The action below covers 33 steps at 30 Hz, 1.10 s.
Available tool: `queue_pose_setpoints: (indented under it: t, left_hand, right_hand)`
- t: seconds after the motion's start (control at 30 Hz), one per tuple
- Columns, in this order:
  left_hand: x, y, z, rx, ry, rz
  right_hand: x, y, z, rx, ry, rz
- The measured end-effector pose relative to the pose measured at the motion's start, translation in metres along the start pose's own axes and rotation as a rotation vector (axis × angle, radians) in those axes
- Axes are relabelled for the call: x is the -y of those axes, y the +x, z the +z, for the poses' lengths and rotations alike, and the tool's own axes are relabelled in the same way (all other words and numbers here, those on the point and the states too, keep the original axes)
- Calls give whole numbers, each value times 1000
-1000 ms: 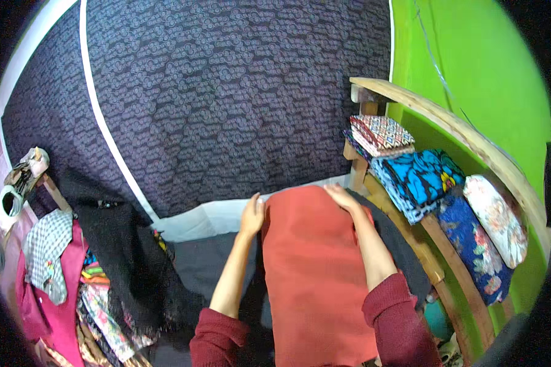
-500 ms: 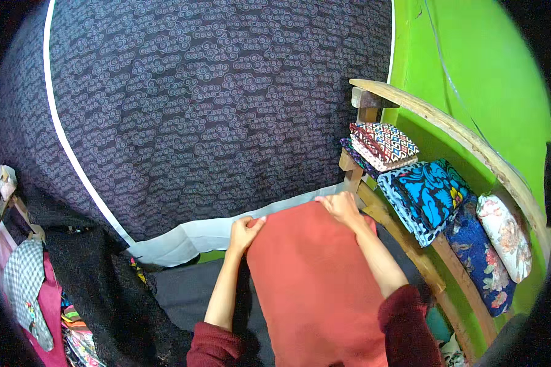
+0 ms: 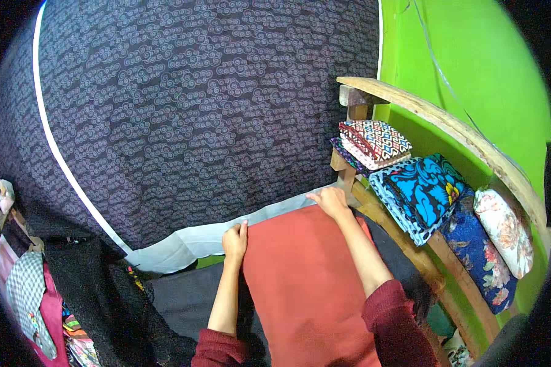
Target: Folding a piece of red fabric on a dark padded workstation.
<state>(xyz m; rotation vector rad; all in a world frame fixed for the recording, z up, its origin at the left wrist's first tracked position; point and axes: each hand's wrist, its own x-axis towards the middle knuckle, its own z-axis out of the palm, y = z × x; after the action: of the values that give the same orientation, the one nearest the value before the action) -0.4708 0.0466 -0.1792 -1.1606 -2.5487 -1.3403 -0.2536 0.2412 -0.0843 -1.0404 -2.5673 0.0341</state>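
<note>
- Red cloth (image 3: 306, 287): smooth flat panel, lower centre of view, running from the hands down to 6 o'clock between both forearms.
- Left hand (image 3: 235, 240): at the cloth's upper left corner, fingers curled over the edge, gripping it.
- Right hand (image 3: 329, 200): at the upper right corner, about 1 o'clock from the left hand, fingers closed on the top edge.
- Dark patterned fabric (image 3: 196, 104): hangs behind, fills 9 to 12 o'clock; white border along its lower edge.
- Wooden rack (image 3: 434, 116): at 3 o'clock, folded printed fabrics (image 3: 419, 196) stacked on it.
- Hanging garments (image 3: 24, 287): at 8 o'clock.
</note>
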Motion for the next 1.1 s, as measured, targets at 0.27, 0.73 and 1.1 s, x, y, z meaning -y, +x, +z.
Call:
queue_pose_setpoints:
  t: [0.27, 0.73, 1.1]
  left_hand:
    - [3, -4, -2, -10, -18, -49]
    - [-52, -26, -27, -49, 119, 234]
    - [-86, -110, 24, 304, 512, 225]
  right_hand:
    - [-33, 9, -5, 748, 297, -302]
    - [6, -25, -24, -450, 346, -79]
    - [-15, -83, 53, 152, 34, -474]
